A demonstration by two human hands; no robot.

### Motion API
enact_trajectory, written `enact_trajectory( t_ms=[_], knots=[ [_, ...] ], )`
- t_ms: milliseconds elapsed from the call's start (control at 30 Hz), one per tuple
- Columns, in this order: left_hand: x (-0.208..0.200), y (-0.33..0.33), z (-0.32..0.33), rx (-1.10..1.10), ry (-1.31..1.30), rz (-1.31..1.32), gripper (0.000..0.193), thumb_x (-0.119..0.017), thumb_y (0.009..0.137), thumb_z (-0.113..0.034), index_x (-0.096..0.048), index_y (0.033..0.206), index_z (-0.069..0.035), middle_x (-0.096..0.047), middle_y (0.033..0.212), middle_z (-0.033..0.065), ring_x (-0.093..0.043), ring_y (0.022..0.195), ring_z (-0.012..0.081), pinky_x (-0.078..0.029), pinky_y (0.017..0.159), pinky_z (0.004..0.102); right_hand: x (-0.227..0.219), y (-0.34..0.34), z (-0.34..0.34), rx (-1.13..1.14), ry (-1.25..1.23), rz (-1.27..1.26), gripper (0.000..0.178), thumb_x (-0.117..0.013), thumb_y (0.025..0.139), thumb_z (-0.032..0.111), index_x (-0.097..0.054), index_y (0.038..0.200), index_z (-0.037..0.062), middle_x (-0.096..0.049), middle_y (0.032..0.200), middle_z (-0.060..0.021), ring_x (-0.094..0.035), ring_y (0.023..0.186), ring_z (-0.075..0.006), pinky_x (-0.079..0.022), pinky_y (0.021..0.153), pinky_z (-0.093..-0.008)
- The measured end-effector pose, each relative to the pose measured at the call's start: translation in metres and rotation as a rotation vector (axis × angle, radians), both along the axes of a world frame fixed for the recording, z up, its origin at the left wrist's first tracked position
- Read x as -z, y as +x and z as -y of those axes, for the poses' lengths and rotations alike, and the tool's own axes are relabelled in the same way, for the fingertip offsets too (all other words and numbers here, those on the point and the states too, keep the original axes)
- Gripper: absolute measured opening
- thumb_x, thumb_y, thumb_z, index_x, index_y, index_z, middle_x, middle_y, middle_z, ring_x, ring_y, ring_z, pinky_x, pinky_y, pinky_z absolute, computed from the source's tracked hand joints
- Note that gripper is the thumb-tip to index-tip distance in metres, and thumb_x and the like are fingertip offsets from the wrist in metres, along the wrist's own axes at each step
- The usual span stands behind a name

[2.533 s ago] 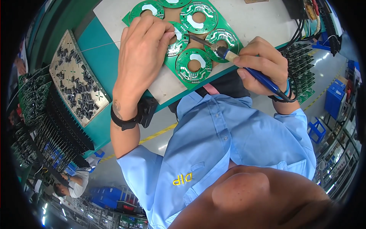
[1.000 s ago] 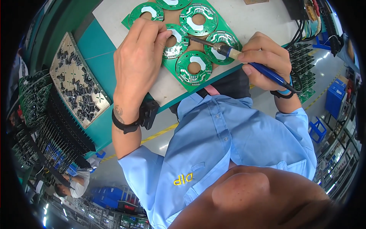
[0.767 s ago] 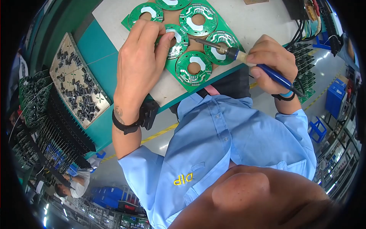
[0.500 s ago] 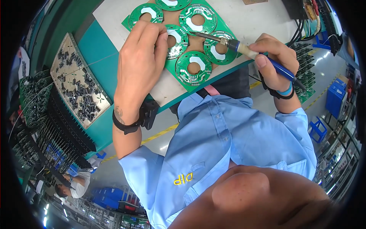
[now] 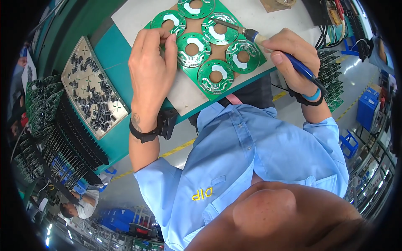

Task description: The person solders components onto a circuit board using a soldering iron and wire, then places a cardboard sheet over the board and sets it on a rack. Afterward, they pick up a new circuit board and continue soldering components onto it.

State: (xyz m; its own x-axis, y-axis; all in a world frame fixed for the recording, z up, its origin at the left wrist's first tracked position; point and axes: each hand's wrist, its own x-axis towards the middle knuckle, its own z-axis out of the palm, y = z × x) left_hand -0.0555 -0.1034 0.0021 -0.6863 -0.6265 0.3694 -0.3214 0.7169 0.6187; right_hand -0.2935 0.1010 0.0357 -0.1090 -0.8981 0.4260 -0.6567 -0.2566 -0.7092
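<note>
Currently my right hand (image 5: 295,58) is wrapped around one blue soldering iron (image 5: 260,39), its tip over one of six round green boards (image 5: 193,62) before me. My left hand (image 5: 151,60) curls, thumb near fingertips, beside two boards; whether it pinches anything, I cannot tell.

Pretty bright, even light on the round circuit boards (image 5: 204,57), which look fairly crisp. Shiny floor (image 5: 351,69) throws white glare, light tubes (image 5: 48,241) glow lower left, and the fisheye bends the edges into black corners.
</note>
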Motion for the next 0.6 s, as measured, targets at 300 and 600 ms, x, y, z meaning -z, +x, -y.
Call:
enact_trajectory(
  t_ms=[300,600],
  knots=[
    [0.001,-0.004,-0.002,0.150,-0.143,0.034,0.010,-0.078,0.093,-0.003,-0.070,0.098,-0.001,-0.069,0.092,0.0103,-0.067,0.083,0.0271,-0.053,0.076,0.0386,-0.002,-0.001,-0.005,-0.015,-0.089,0.076,0.021,-0.072,0.095,0.003,-0.076,0.115,-0.0042,-0.073,0.087,-0.0125,-0.066,0.072,-0.0203,-0.052,0.065,-0.0323],
    [0.005,-0.013,-0.007,0.188,-0.168,0.081,0.013,-0.079,0.088,-0.006,-0.067,0.093,-0.007,-0.063,0.089,0.0086,-0.061,0.087,0.0302,-0.044,0.077,0.0433,0.005,0.014,-0.008,-0.005,-0.007,-0.060,0.022,-0.069,0.098,0.006,-0.071,0.116,-0.0073,-0.075,0.089,-0.0161,-0.067,0.071,-0.0265,-0.053,0.064,-0.0349]
  ],
)
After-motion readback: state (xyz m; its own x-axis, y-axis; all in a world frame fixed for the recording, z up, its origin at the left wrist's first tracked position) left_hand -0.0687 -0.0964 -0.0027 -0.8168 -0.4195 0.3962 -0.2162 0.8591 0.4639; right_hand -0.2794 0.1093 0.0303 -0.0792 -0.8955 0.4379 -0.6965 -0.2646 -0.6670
